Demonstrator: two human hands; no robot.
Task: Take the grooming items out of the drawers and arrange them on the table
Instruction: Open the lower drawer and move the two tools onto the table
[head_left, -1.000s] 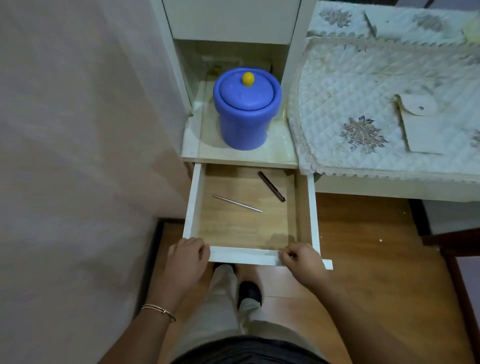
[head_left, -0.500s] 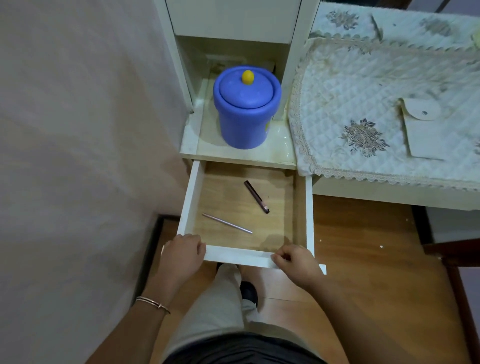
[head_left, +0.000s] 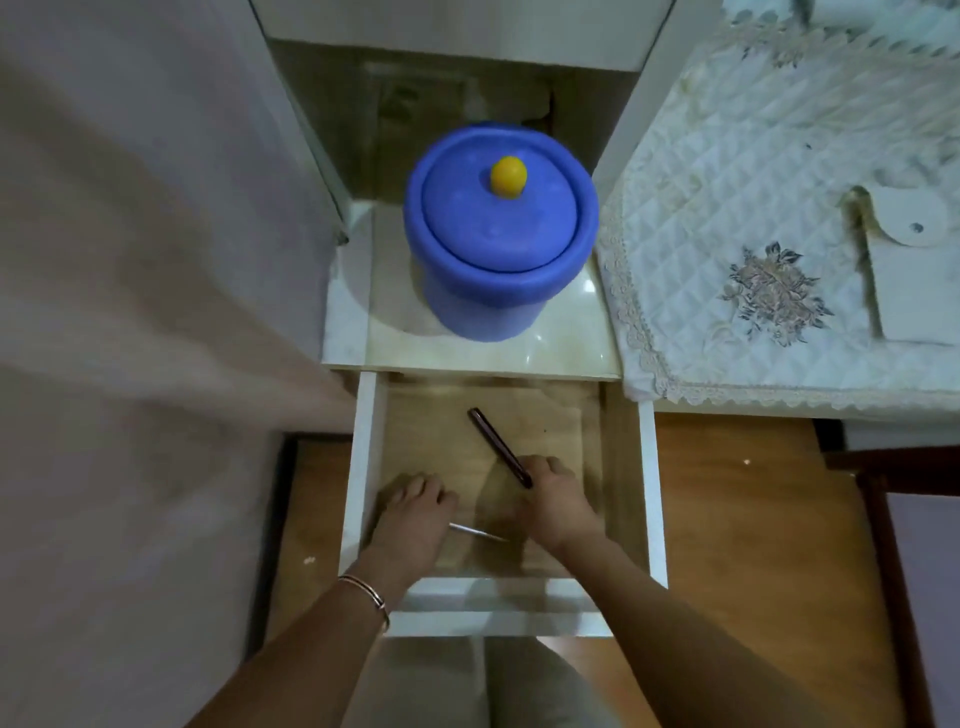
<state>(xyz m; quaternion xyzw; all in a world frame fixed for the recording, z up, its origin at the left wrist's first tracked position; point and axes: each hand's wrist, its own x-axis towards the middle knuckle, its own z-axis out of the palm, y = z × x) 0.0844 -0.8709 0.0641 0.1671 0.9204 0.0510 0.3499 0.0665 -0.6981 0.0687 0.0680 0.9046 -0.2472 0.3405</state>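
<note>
The white drawer (head_left: 363, 467) with a wooden floor is pulled out, and both my hands are inside it. A dark brown pencil (head_left: 496, 441) lies slanted on the floor. My right hand (head_left: 558, 501) has its fingers curled over the pencil's near end. A thin silver stick (head_left: 480, 533) lies near the front. My left hand (head_left: 415, 514) rests palm down over its left end, and whether it grips the stick is hidden. The table with the quilted white cloth (head_left: 727, 218) is at the upper right.
A blue lidded tub (head_left: 498, 260) with a yellow knob stands on the glossy shelf (head_left: 467, 353) just above the drawer. A wall fills the left side. Wooden floor lies to the right of the drawer, with dark furniture at the far right edge.
Both hands left the drawer's front edge and went inside: the left onto the silver stick's end, the right onto the dark pencil's near end. The camera came closer.
</note>
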